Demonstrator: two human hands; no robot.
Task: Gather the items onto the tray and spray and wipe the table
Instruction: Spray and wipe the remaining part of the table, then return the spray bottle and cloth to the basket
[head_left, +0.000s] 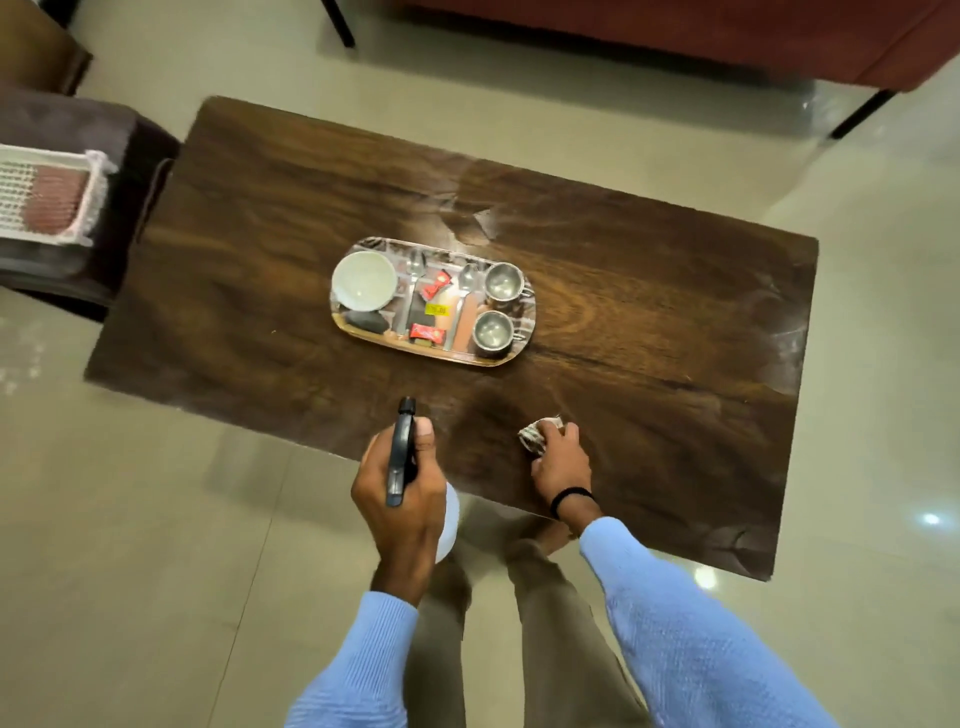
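An oval tray (488, 360) sits mid-table on the dark wooden table (649, 322). It holds a white bowl (363, 280), two steel cups (503, 280) (492, 329), spoons (466, 280), red sachets (426, 332) and a dark lump. My left hand (402, 499) grips a spray bottle (401, 452) with a black head, above the table's near edge. My right hand (561, 457) holds a crumpled cloth (534, 435) on the tabletop near the front edge. Pale wet smears show behind the tray and at the right end.
A white mesh basket (47, 197) sits on a dark stool at the left. A red sofa (727, 36) with black legs stands beyond the table. Glossy tiled floor surrounds the table. My legs are against the near edge.
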